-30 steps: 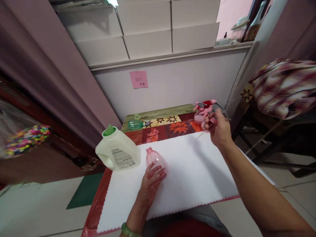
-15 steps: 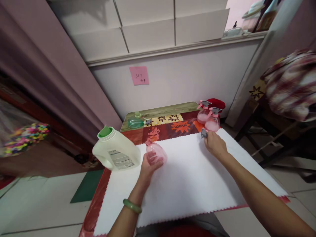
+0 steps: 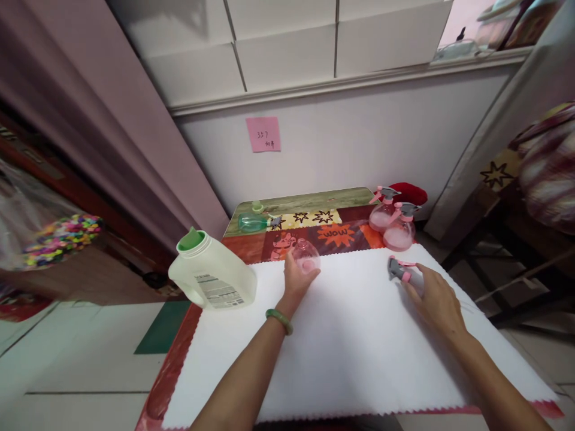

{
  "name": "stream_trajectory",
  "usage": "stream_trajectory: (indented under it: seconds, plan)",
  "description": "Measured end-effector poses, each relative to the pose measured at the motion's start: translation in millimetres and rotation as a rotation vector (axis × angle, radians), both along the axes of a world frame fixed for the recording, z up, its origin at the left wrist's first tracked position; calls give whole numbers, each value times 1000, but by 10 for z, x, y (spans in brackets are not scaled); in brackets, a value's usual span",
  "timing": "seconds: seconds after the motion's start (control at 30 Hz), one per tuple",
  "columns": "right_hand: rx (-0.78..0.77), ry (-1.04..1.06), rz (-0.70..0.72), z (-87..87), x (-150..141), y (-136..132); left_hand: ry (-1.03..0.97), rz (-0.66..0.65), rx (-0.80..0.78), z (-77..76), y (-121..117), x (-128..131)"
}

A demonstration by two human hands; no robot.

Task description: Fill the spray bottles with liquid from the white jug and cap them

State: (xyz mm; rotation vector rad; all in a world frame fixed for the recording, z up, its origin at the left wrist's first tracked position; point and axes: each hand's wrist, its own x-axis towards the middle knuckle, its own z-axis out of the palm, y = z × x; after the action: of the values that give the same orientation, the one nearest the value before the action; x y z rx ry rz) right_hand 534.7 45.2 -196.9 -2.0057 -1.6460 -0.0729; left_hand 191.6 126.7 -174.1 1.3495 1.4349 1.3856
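Observation:
My left hand (image 3: 299,280) is wrapped round a clear pink bottle (image 3: 309,256) whose neck is bare, with no spray head on it. The bottle is near the far edge of the white mat. A grey and pink trigger spray head (image 3: 399,270) is in my right hand (image 3: 435,302), between thumb and fingers, low over the mat's right side. Beyond it stand two pink spray bottles (image 3: 399,234) with their heads on and cloudy pink liquid inside. To the left of my left hand stands a large pale jug (image 3: 220,272) with a green opening and its cap off.
The white mat (image 3: 341,359) with a zigzag edge covers most of the table. At the back left lies a green spray bottle (image 3: 252,223) beside a small green cap (image 3: 257,206). A red object (image 3: 411,193) sits behind the pink bottles. A dark stool (image 3: 485,251) stands right of the table.
My left hand has moved the bottle right and away from the jug. My right hand has drawn back from beside the two pink bottles with the spray head, which now shows more fully. The view has shifted slightly.

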Motion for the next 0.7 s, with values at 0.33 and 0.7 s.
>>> stream_trajectory:
  seconds: [0.33, 0.7]
  plan:
    - [222, 109, 124, 443, -587, -286, 151, 1, 11, 52, -374, -97]
    - [61, 869, 769, 1122, -2339, -332, -14, 387, -13, 327, -1870, -1134]
